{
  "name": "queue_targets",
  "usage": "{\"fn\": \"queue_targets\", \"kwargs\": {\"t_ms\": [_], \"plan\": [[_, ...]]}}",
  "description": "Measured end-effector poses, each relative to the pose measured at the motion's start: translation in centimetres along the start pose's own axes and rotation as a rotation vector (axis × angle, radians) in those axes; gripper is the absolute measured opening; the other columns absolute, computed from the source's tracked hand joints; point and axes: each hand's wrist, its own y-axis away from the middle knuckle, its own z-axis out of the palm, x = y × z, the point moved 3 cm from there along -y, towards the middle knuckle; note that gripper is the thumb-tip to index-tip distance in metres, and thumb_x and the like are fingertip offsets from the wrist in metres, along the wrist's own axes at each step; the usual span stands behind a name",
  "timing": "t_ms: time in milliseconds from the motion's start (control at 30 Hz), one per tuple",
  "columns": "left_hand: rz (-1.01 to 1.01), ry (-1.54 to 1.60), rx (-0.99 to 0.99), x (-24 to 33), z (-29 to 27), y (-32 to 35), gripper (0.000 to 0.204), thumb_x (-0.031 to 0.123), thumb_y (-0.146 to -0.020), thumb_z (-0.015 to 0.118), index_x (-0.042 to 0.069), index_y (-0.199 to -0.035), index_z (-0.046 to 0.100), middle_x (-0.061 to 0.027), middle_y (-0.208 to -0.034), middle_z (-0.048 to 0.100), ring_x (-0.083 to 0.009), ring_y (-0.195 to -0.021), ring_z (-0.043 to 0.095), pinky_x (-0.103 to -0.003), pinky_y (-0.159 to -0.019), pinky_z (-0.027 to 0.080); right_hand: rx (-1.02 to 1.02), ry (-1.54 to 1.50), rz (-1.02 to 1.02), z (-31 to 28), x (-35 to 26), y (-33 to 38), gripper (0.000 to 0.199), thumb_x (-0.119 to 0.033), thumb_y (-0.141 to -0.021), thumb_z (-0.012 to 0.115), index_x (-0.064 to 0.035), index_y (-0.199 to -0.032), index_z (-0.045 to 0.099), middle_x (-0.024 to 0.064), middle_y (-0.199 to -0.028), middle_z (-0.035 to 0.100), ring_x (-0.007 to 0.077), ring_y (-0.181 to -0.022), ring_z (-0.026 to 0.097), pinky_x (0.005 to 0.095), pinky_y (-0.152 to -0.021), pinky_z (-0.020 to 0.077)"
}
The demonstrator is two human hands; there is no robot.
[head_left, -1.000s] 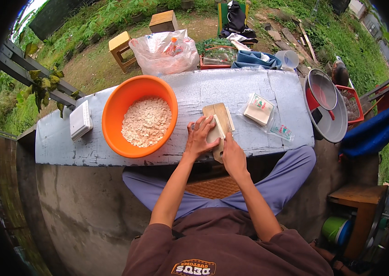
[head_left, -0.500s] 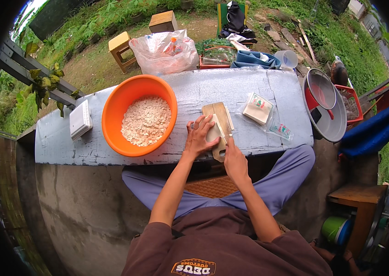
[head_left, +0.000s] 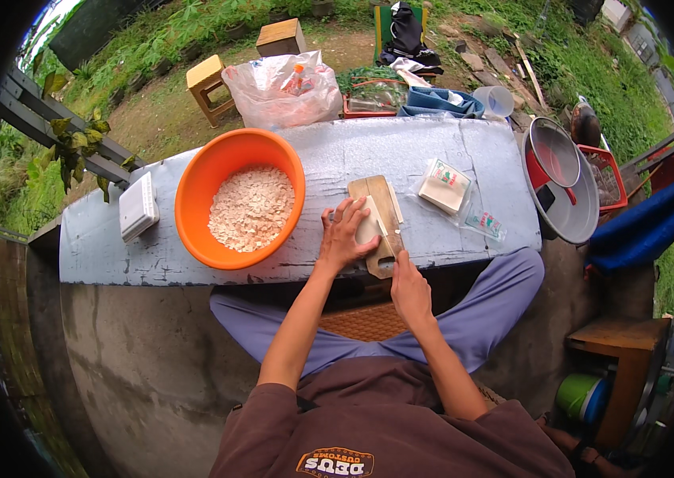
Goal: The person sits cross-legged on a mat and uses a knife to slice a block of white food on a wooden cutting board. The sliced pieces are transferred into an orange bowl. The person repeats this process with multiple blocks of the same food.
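A wooden cutting board (head_left: 385, 193) lies on the table at its near edge. On it rests a pale, flat stack of sheets (head_left: 368, 229), pinned by the bent, spread fingers of my left hand (head_left: 342, 237). My right hand (head_left: 411, 290) is closed round the handle of a knife (head_left: 385, 234), whose blade points away from me along the stack's right side. Thin pale strips (head_left: 396, 205) lie along the board's right edge, and a small pale bit sits by the blade. My left palm hides part of the stack.
An orange basin (head_left: 186, 209) of small pale pieces stands left, beside a white box-shaped device (head_left: 139, 209). To the right lies an opened plastic packet (head_left: 446, 188) of pale square sheets. A grey basin (head_left: 584, 227) with a strainer is beyond the table's right end; bags line the far edge.
My right hand has drawn the knife a little toward me. My left hand stays on the stack; the whole view has shifted very slightly.
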Motion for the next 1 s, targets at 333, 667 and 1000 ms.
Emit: {"fn": "queue_targets", "kwargs": {"t_ms": [333, 667, 1000], "plan": [[-0.007, 0.015, -0.028, 0.4, -0.2, -0.1, 0.059, 0.043, -0.074, 0.076, 0.009, -0.121, 0.063, -0.0032, -0.149, 0.049, -0.0222, -0.142, 0.035, -0.045, -0.113, 0.019, 0.032, 0.015, 0.017, 0.5, 1.1, 2.4, 0.014, -0.021, -0.105, 0.042, -0.0076, -0.11, 0.042, 0.0212, -0.091, 0.063, 0.0485, -0.077, 0.064, 0.0592, -0.065, 0.0521], [0.002, 0.079, -0.005, -0.6, 0.0, 0.3, 0.048, 0.034, -0.083, 0.07, 0.01, -0.124, 0.061, -0.0088, -0.15, 0.048, -0.0232, -0.144, 0.037, -0.044, -0.114, 0.019, 0.057, -0.184, 0.034, -0.3, 0.5, 1.4, 0.015, -0.02, -0.105, 0.041, -0.0058, -0.108, 0.043, 0.0251, -0.099, 0.066, 0.0516, -0.085, 0.062, 0.0611, -0.071, 0.0476], [0.017, 0.098, 0.028, -0.5, -0.2, 0.3, 0.049, 0.031, -0.081, 0.072, 0.009, -0.123, 0.06, -0.0106, -0.147, 0.051, -0.0228, -0.142, 0.04, -0.044, -0.112, 0.021, 0.066, -0.136, -0.069, 0.2, -2.8, -4.8, 0.017, -0.019, -0.105, 0.042, -0.0027, -0.11, 0.044, 0.0284, -0.094, 0.066, 0.0509, -0.086, 0.063, 0.0594, -0.071, 0.0482]]}}
